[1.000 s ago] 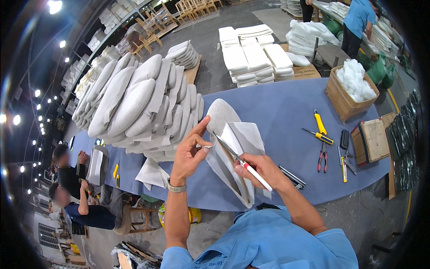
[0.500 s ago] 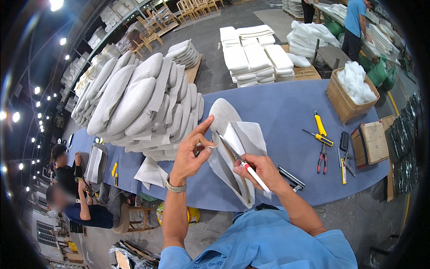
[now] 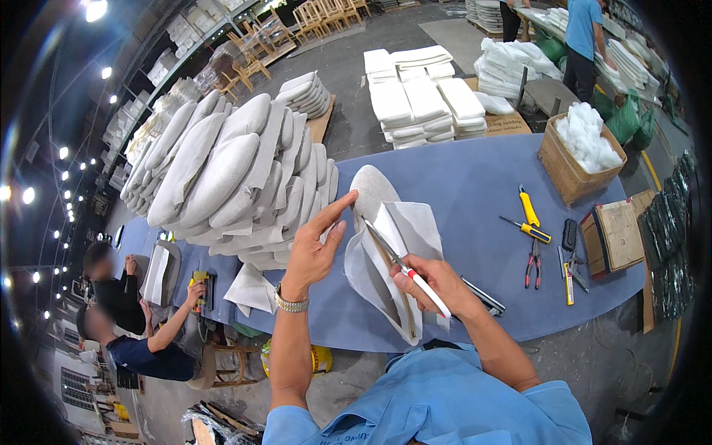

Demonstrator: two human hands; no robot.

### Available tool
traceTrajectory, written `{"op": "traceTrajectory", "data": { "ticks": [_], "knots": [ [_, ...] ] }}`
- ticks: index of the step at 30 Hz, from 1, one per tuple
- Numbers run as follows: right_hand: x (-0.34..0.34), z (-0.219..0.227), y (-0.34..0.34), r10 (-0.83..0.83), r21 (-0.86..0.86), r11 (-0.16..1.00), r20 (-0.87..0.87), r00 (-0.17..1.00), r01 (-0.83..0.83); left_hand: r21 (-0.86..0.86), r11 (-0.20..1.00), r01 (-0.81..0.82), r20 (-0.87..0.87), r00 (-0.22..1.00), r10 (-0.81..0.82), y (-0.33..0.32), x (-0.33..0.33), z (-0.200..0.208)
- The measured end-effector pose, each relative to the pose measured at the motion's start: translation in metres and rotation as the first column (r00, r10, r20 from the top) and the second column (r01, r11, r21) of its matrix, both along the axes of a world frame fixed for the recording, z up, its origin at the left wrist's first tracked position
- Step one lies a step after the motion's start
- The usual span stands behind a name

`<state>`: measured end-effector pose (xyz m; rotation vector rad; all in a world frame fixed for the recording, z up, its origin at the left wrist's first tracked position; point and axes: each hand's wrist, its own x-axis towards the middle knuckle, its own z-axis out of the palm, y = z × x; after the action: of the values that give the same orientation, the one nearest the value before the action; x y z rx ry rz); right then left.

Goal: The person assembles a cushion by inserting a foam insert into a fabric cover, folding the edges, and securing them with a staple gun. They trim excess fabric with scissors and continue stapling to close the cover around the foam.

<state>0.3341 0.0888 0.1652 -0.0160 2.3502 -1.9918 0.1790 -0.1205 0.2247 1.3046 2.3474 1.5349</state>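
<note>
In front of me on the blue-covered table lies a long, rounded grey fabric cushion piece [image 3: 371, 185]. Its cover is folded open, showing pale inner flaps [image 3: 415, 230] and a deep fold between them. My left hand [image 3: 315, 248] is open, with the fingers stretched out and the index fingertip at the piece's upper left edge. In my right hand [image 3: 434, 285] is a pair of scissors [image 3: 386, 243] with long metal blades and white-and-red handles. Their tips point to the upper left, over the fold. My fingers partly hide the handles.
A tall stack of grey cushions [image 3: 237, 163] stands at left, beside a loose pale fabric piece [image 3: 251, 289]. To the right lie a yellow cutter [image 3: 528, 206], a screwdriver [image 3: 535, 231], pliers [image 3: 533, 265] and a carton of white stuffing [image 3: 578, 159]. Two people sit at the far left.
My left hand has gone from a pinch to spread fingers. The right hand and scissors have barely shifted. At the left, a seated person now holds up a yellow-and-black tool.
</note>
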Motion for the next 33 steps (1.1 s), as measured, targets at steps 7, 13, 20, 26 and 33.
{"op": "traceTrajectory", "data": {
  "ticks": [7,13,20,26,33],
  "knots": [
    [0.018,-0.010,0.026,-0.018,-0.084,0.996,-0.152,0.988,0.006,-0.004,0.981,-0.195,-0.180,0.965,0.192,0.030,-0.033,0.007],
    [0.050,-0.078,0.073,-0.399,0.028,0.915,-0.086,0.913,0.402,0.263,0.924,-0.278,0.192,0.953,0.232,0.040,-0.124,-0.036],
    [0.087,-0.179,0.142,-0.514,0.688,0.644,0.063,0.855,0.336,0.210,0.924,-0.320,0.082,0.947,0.309,0.047,-0.117,-0.034],
    [0.066,-0.187,0.181,-0.448,0.759,0.616,0.118,0.886,0.210,0.224,0.919,-0.325,0.033,0.945,0.326,0.050,-0.087,-0.017],
    [0.019,-0.162,0.114,-0.312,0.014,0.950,-0.030,0.950,0.313,0.309,0.845,-0.437,-0.070,0.875,0.478,0.013,-0.025,-0.019]
  ]
}}
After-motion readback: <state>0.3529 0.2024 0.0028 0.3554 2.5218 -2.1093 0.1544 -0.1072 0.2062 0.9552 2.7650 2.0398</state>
